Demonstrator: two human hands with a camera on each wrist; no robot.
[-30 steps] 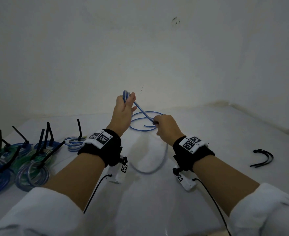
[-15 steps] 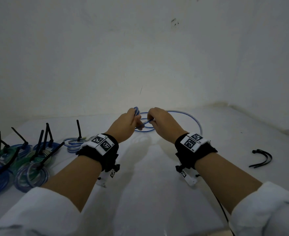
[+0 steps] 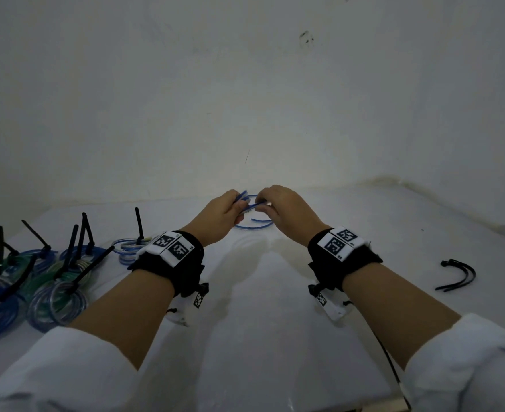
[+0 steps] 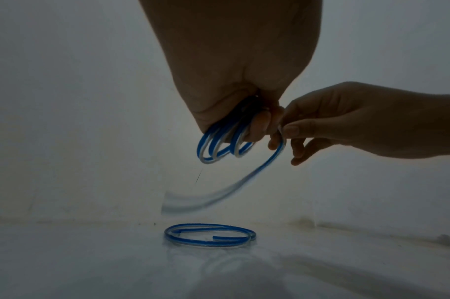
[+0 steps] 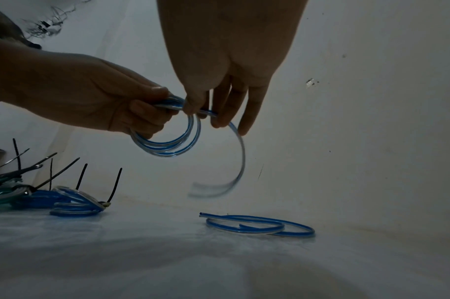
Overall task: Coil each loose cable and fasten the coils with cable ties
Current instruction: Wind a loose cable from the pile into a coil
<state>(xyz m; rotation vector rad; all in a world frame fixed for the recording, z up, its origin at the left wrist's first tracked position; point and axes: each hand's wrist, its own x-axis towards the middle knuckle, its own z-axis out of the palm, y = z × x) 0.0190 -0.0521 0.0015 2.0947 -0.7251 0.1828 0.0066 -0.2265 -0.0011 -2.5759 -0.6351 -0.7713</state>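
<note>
A blue-and-clear cable (image 5: 167, 145) is wound into a few loops above the table. My left hand (image 3: 224, 212) grips the loops (image 4: 218, 149) in its curled fingers. Right beside it, my right hand (image 3: 278, 206) pinches the cable's free tail (image 5: 240, 153) between thumb and fingers; the tail hangs down, blurred. A second blue cable (image 5: 259, 226) lies in a loose ring (image 4: 211, 235) on the white table (image 3: 260, 337) below and beyond both hands. Two black cable ties (image 3: 456, 276) lie at the right.
Several tied blue and green coils (image 3: 37, 286) with black tie tails sticking up crowd the table's left side (image 5: 72, 204). A white wall (image 3: 245, 99) rises close behind the hands. The table's front edge (image 3: 391, 404) runs near my sleeves.
My left hand has dropped from its raised position and both hands have come together. The big slack loop has been drawn in; only a short tail now hangs from my right hand.
</note>
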